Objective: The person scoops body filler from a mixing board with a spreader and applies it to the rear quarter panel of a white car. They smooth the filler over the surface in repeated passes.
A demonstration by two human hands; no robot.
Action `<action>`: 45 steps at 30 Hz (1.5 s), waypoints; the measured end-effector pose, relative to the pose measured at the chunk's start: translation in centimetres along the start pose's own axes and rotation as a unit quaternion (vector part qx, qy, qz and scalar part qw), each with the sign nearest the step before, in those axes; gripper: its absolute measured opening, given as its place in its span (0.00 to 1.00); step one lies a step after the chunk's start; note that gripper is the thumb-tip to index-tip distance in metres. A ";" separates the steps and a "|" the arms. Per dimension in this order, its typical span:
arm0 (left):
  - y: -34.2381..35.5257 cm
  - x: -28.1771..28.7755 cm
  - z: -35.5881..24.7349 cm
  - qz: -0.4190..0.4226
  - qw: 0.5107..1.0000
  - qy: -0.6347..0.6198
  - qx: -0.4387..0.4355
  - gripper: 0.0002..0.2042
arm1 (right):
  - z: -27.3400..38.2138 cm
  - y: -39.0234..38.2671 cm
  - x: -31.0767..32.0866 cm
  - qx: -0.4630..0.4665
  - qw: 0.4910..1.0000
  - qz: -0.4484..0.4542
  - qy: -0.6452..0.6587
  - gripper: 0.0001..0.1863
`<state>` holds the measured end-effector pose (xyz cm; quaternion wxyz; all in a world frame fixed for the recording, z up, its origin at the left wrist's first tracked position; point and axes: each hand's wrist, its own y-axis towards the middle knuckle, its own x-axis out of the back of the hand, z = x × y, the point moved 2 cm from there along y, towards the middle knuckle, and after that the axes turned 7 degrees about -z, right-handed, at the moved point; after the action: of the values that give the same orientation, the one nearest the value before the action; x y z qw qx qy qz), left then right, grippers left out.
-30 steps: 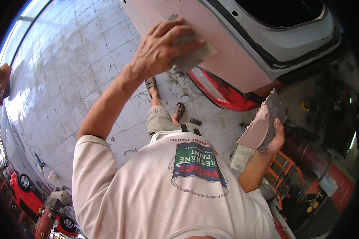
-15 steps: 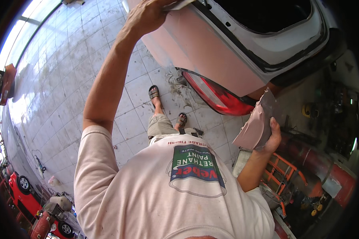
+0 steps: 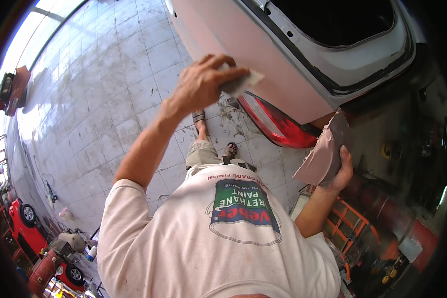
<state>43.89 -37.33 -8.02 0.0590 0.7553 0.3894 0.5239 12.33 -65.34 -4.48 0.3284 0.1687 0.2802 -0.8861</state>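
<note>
In front of the pink-coated car panel (image 3: pixel 268 59), my left hand (image 3: pixel 201 84) is closed on a small flat putty spreader (image 3: pixel 239 85). Motion blurs the spreader, and pale putty shows at its tip. I cannot tell whether it touches the panel. My right hand (image 3: pixel 343 171) grips a thin dark flat board from below, thumb over its edge. Pinkish body filler (image 3: pixel 319 159) covers much of that board, with a ragged ridge along one side. Beyond the board is the car's red tail light (image 3: pixel 278 126).
A white car frame with a dark opening (image 3: pixel 333 20) fills the upper right. Pale floor tiles (image 3: pixel 119 94) stretch across the left. An orange metal frame (image 3: pixel 350 223) and a red cylinder (image 3: pixel 424 243) stand at lower right. A red car (image 3: pixel 27 226) is at far left.
My left hand has come down and right with the spreader, from the panel's upper part to near the tail light. My right hand and the board have hardly moved.
</note>
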 end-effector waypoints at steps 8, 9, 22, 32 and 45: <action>13.8 4.7 10.2 0.003 0.983 -0.121 -0.136 0.23 | 0.8 -0.8 -0.8 -0.012 0.999 0.031 0.009 0.30; 13.3 4.5 10.2 0.003 0.989 -0.088 -0.118 0.22 | 0.9 -1.0 -0.9 -0.027 0.998 0.054 0.018 0.29; -5.6 -3.5 2.8 -0.087 0.994 -0.042 0.040 0.41 | 1.6 1.5 -0.9 -0.025 0.999 0.013 -0.042 0.29; 11.3 2.8 16.7 -0.172 0.976 -0.018 0.133 0.23 | 3.4 1.5 -2.4 -0.025 0.993 0.109 -0.040 0.29; 0.6 -5.0 -5.9 -0.141 0.971 0.079 0.174 0.37 | 6.0 0.6 3.7 -0.068 0.993 0.098 -0.025 0.27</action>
<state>38.58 -42.85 -8.81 -0.0313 0.6478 0.5804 0.4925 9.38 -71.14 -1.79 0.4308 0.1507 0.3140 -0.8325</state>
